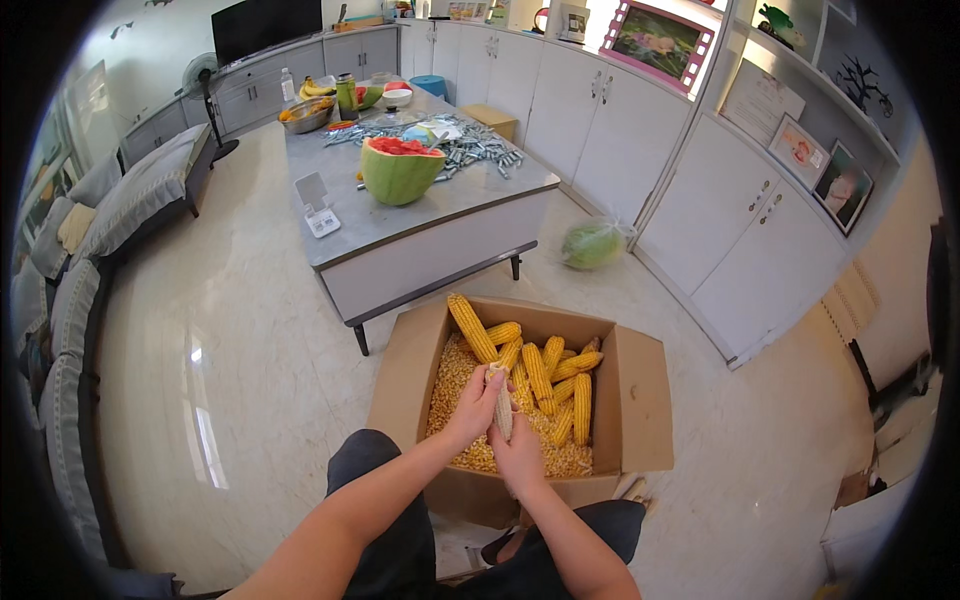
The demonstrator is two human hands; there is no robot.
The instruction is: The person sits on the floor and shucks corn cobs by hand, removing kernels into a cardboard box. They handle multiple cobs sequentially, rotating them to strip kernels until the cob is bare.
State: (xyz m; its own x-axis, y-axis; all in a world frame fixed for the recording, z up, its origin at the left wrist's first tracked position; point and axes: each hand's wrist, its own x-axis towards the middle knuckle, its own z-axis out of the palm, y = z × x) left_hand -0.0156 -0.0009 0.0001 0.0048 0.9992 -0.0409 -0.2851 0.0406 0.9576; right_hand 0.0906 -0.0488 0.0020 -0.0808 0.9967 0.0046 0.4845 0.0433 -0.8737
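Both my hands hold one corn cob (503,414), pale and stripped of kernels along the side I see. My left hand (474,405) grips its upper part, and my right hand (519,450) is around the lower end. They are over an open cardboard box (645,397) that stands between my knees. Loose yellow kernels (450,375) cover the inside of the box. Several whole ears of dried corn (538,379) lie on them, mostly on the right. One long ear (472,328) leans up against the far left corner.
Beyond the box stands a low table (345,247) bearing a cut watermelon (401,176), a heap of small metal parts (480,146) and a metal bowl (307,116). A bagged melon (592,245) lies on the floor by the white cabinets (570,112). A sofa (75,315) runs along the left.
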